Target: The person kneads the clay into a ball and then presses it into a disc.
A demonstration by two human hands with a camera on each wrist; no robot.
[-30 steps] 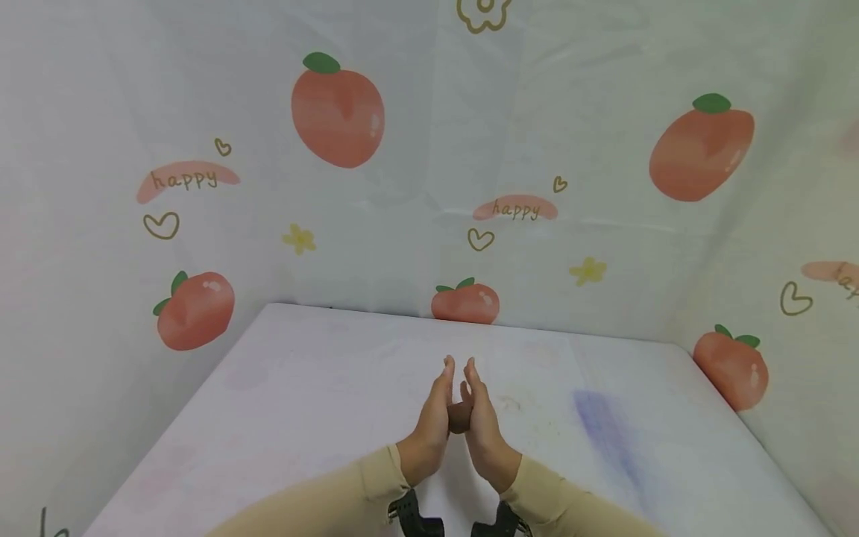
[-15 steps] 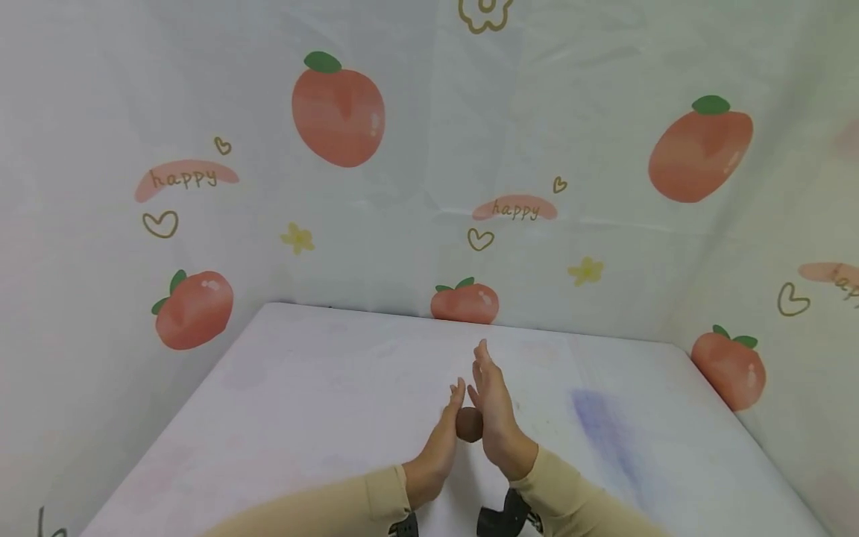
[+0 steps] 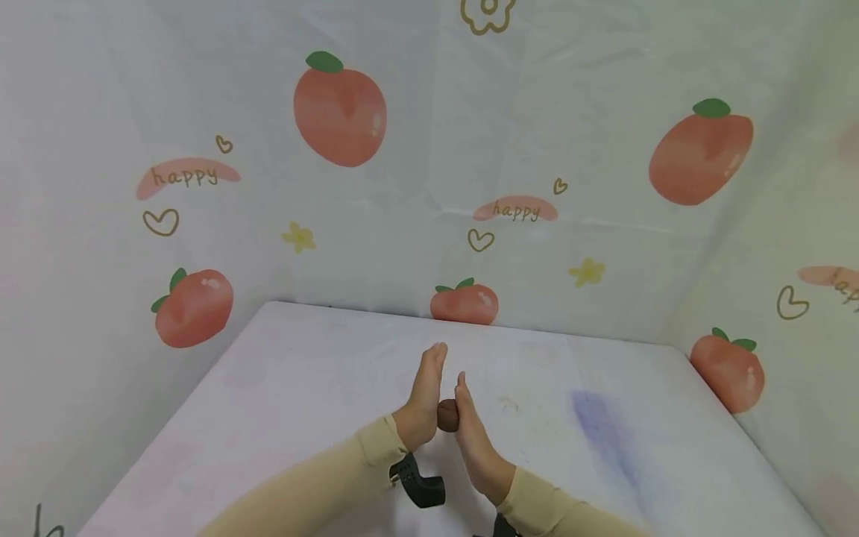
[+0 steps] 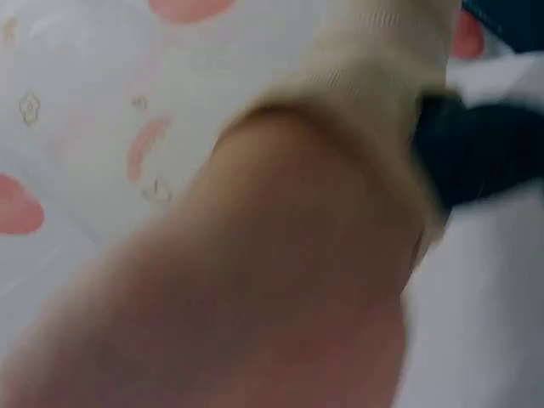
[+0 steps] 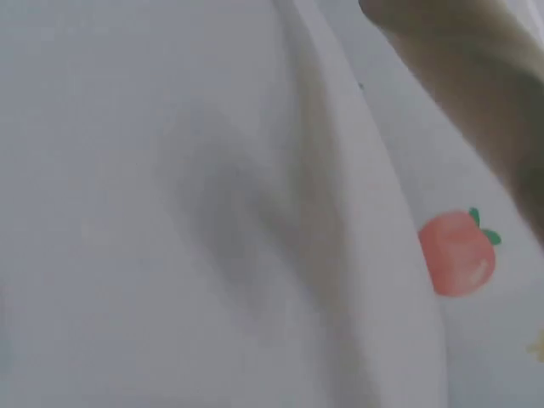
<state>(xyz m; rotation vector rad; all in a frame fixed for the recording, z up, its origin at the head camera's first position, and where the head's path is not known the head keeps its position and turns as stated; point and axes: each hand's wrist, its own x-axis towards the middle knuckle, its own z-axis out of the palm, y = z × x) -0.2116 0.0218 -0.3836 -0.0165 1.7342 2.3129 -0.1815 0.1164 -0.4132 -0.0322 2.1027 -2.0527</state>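
Observation:
Between the two palms sits a small, brown, round ball that looks like clay [image 3: 447, 416], above the table. My left hand [image 3: 424, 395] presses flat against its left side, fingers straight and pointing up and away. On the other side my right hand [image 3: 478, 441] lies flat along the ball, also with straight fingers, and sits lower and nearer than the left. A blurred hand [image 4: 255, 280] and a beige sleeve [image 4: 374, 76] fill much of the left wrist view, where the ball is hidden. The right wrist view catches mostly the table and hands' shadow, without the ball.
The white tabletop [image 3: 322, 373] carries a blue-purple smear [image 3: 607, 436] on the right and faint stains. A white curtain [image 3: 416, 149] printed with peaches, hearts and flowers stands behind and beside the table. A black wrist mount [image 3: 421, 483] hangs under the left wrist.
The palms slide against each other around the ball: the right hand went forward then back nearer, while the left drew back then moved forward. The ball shifted slightly right, then left.

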